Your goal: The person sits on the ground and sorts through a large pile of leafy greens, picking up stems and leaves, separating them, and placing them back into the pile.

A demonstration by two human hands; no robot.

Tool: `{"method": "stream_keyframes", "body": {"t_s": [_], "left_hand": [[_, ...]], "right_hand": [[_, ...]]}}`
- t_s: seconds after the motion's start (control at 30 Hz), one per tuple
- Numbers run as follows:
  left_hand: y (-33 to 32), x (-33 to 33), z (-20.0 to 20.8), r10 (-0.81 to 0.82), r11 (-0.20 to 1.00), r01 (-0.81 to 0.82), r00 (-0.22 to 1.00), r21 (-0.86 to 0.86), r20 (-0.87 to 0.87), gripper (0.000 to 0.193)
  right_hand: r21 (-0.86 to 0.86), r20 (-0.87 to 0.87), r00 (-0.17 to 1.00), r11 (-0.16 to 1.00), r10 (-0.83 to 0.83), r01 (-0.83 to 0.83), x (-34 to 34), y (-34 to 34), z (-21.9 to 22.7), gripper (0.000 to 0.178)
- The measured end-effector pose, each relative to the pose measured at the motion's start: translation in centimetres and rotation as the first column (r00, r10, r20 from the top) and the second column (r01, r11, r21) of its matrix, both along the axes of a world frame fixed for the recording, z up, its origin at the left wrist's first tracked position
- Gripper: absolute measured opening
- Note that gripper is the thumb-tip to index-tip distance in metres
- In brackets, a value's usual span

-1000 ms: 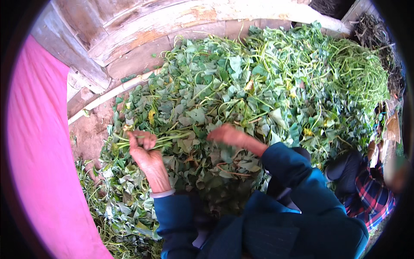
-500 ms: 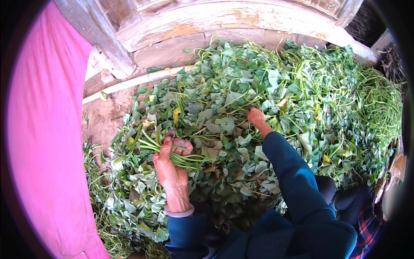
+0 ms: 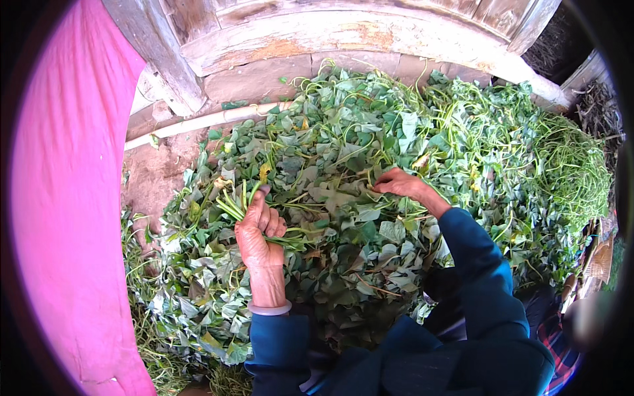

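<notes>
Several green stems [image 3: 231,206] sit clenched in the fingers of the left hand [image 3: 259,231], above the leaf pile [image 3: 392,230], long axis slanting upper left to lower right. Right hand [image 3: 404,183] lies well rightward, fingers bunched at the leaves; cannot tell whether grasping.

The leaf pile [image 3: 350,158] is mottled green with yellow flecks, light green stems [image 3: 231,208] above its left part, bright pink cloth [image 3: 79,218] left of it, whitish, tan-streaked beam [image 3: 330,36] behind it, red-and-navy plaid garment [image 3: 559,348] at its near right.
</notes>
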State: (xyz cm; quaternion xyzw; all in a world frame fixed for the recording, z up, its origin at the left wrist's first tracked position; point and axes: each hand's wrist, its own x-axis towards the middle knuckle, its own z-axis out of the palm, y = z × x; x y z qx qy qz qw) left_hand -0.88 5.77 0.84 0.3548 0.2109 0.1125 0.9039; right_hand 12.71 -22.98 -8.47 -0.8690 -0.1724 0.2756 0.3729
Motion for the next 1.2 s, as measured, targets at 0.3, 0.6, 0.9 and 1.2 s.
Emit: {"method": "stream_keyframes", "body": {"t_s": [0.3,0.6,0.9,1.2], "left_hand": [[-0.6,-0.1,0.6,-0.097,0.993,0.098,0.995,0.058,-0.029,0.037],[-0.4,-0.6,0.2,-0.091,0.984,0.093,0.996,0.152,-0.017,0.033],[-2.8,-0.6,-0.3,-0.353,0.803,0.337,0.933,0.492,-0.064,0.03],[-2.9,-0.6,-0.1,-0.414,0.657,0.377,0.904,0.653,-0.105,0.022]], "right_hand": [[0.444,0.044,0.999,0.896,0.005,-0.024,-5.3,-2.8,9.3,0.024],[0.072,0.579,0.811,0.996,-0.09,0.059,-7.7,0.6,12.1,0.018],[0.469,0.007,0.985,0.87,-0.175,0.151,-9.4,3.0,14.1,0.024],[0.42,-0.272,0.94,0.854,-0.204,0.307,-10.3,3.1,13.6,0.028]]}}
